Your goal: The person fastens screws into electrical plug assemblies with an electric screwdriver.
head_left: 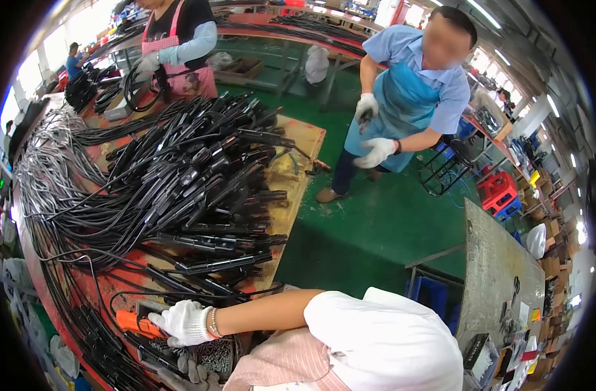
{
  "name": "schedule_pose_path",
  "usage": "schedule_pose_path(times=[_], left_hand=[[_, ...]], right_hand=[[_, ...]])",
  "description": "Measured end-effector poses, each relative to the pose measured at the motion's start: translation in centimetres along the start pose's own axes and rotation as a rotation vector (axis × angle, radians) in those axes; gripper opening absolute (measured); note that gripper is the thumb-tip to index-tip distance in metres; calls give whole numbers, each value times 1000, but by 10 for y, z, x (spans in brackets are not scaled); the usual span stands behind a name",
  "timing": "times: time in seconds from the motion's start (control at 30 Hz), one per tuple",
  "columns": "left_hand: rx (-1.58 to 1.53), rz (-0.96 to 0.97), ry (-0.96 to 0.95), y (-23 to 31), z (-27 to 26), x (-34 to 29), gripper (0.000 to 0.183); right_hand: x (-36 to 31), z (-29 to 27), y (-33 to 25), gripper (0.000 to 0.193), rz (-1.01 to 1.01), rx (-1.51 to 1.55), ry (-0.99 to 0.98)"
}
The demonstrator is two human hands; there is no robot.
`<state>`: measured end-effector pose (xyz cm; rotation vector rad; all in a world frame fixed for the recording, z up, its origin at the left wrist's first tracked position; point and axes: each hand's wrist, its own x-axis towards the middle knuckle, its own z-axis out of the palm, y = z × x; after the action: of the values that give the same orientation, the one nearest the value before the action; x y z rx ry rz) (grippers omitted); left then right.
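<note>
My right hand [186, 323], in a white knitted glove with a beaded bracelet at the wrist, is closed around an orange hand-held tool [139, 324]. Its exact kind is partly hidden by the fingers. Below it, at the lower edge, my left hand [197, 376] shows only in part, in a greyish glove with bent fingers; what it grips is hidden. Beside both hands stands a tray of small metal screws [214, 355]. Black cable-ended handles [105, 348] lie just left of the tool.
A large pile of black handles with cables [207, 176] covers the red table [125, 260]. Across the green floor stands a co-worker in a blue apron [402, 104], and another in a pink apron [180, 52] holds cable at the far side. A grey-topped table [490, 260] stands right.
</note>
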<state>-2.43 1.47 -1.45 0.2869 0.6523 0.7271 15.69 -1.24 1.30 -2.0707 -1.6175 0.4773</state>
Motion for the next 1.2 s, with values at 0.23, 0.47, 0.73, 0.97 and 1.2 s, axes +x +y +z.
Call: schedule_pose_path(times=[0.23,0.47,0.73,0.97,1.2], left_hand=[[89,-23,160,-16,43,-2,23],[284,-84,96,-10,19,5,22],[308,-39,180,-17,39,-3,19],[287,-56,133,-17,36,-1,20],[296,-44,116,-19,35,1,20]], right_hand=[[-2,2,15,78,10,-54,50],[-2,4,14,78,0,-34,58],[-3,8,15,76,-1,-16,99],[-2,10,17,75,-20,11,139],[-3,8,19,74,-18,28,136]])
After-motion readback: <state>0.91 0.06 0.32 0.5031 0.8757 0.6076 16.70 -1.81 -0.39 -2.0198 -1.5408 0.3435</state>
